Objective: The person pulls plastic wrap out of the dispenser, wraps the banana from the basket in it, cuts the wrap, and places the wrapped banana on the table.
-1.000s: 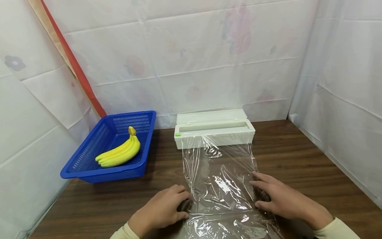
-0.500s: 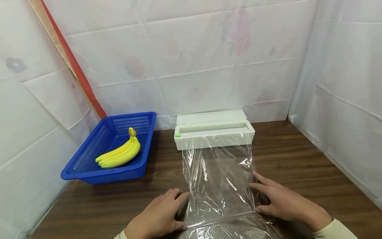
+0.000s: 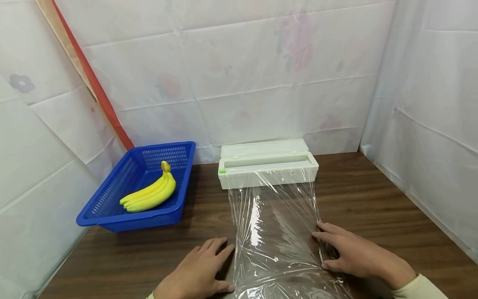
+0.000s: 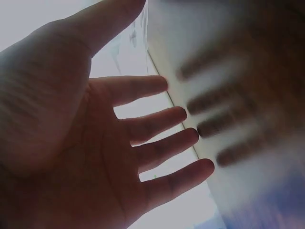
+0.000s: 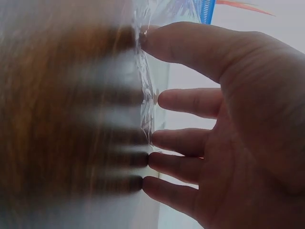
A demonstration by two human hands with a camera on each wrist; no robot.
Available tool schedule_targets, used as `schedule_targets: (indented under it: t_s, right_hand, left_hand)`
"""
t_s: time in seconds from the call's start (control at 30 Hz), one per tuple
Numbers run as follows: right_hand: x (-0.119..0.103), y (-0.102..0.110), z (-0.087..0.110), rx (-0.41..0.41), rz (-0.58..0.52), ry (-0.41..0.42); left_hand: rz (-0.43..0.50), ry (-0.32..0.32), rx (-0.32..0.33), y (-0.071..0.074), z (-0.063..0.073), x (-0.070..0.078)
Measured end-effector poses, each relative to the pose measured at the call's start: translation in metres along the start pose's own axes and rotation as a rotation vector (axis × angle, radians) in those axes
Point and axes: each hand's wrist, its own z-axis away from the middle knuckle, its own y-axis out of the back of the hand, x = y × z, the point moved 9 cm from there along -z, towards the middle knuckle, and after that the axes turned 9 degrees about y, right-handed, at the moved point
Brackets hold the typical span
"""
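Observation:
A sheet of clear plastic wrap runs from a white wrap dispenser toward the near edge of the view, lying over the table. My left hand is at the sheet's left edge, fingers spread and fingertips on the table; in the left wrist view no object is between its fingers. Along the sheet's right edge rests my right hand, fingers apart. In the right wrist view its thumb and index fingertips touch the crinkled edge of the wrap. The dispenser's lid stands raised behind it.
A blue plastic basket sits on the left of the brown wooden table, holding a bunch of bananas. Pale printed sheeting covers the walls behind and at both sides. A red strip slants down behind the basket.
My left hand has shifted slightly left and nearer, its fingers coming away from the wrap's left edge. The wrap lies smoother between the hands. My right hand has barely moved.

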Motion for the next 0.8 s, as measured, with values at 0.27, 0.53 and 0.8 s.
schedule_targets:
  t_s: [0.27,0.53,0.8]
  right_hand:
    - [0.001,0.000,0.001,0.011,0.019,0.000]
    - [0.004,0.002,0.003,0.032,0.031,-0.013]
    - [0.005,0.004,0.004,0.052,0.039,0.009]
  left_hand:
    - [0.020,0.048,-0.029,-0.005,0.002,-0.002]
    - [0.043,0.046,-0.036,-0.006,0.004,-0.005]
    - [0.021,0.063,-0.087,-0.012,0.004,-0.010]
